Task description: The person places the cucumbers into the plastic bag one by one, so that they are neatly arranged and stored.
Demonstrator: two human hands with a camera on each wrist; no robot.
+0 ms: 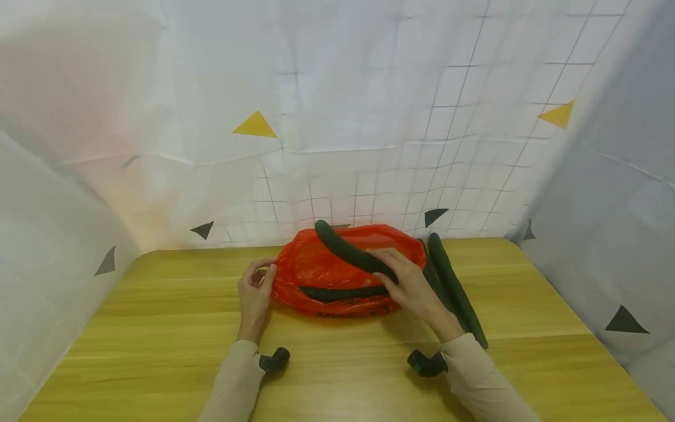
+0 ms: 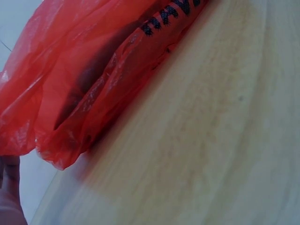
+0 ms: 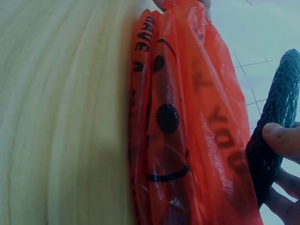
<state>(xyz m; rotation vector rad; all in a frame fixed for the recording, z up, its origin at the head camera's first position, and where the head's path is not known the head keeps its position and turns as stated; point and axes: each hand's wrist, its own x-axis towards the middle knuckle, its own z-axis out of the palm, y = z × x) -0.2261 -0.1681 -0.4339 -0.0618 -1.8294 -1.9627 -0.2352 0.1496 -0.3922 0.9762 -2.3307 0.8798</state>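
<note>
A red plastic bag (image 1: 316, 264) lies on the table with its mouth spread wide. My left hand (image 1: 256, 290) pinches the bag's left edge between thumb and fingers. In my right hand (image 1: 408, 281) is a dark green cucumber (image 1: 345, 249), gripped near its lower right end and slanting up to the left over the bag's mouth. Another cucumber (image 1: 343, 293) lies inside the bag along its near side. The right wrist view shows the thumb pressed on the held cucumber (image 3: 276, 103) beside the bag's printed side (image 3: 173, 126).
To the right of the bag, a long cucumber (image 1: 457, 290) rests on the wooden table (image 1: 337, 375), with another cucumber (image 1: 435, 284) next to it, partly hidden by the bag and right hand. A white sheet (image 1: 343, 88) hangs behind the table, with more at both sides.
</note>
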